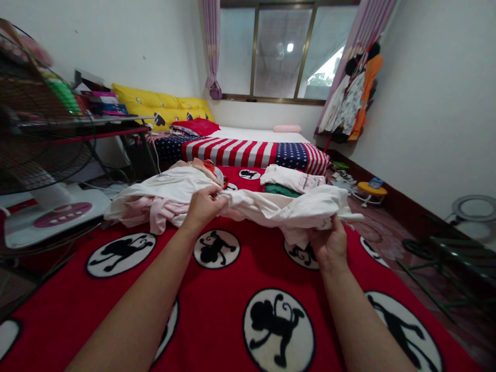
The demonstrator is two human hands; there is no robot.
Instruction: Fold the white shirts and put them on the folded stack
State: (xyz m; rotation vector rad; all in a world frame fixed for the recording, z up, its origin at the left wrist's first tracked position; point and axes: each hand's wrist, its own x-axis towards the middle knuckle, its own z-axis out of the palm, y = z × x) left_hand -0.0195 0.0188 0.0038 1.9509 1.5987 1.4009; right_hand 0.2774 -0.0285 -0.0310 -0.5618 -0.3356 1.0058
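Observation:
A white garment (267, 206) stretches between my two hands, bunched and twisted above the red blanket (228, 320) with black monkey figures. My left hand (205, 206) pinches its left end. My right hand (329, 240) grips the wider right end from below, its fingers partly hidden by the cloth. To the left lies a loose heap of clothes, with a white cloth (166, 183) over a pink one (155, 209). Behind the stretched garment sits a stack of folded clothes, a white one with pink print (292, 178) over a green one (281, 190).
A standing fan (42, 119) is at the left, beside a desk (116, 124) with boxes. A bed with a stars-and-stripes cover (240, 153) stands below the window. Clothes (354, 98) hang at the right wall. A yellow stool (372, 189) and a dark folding chair (465, 263) stand right.

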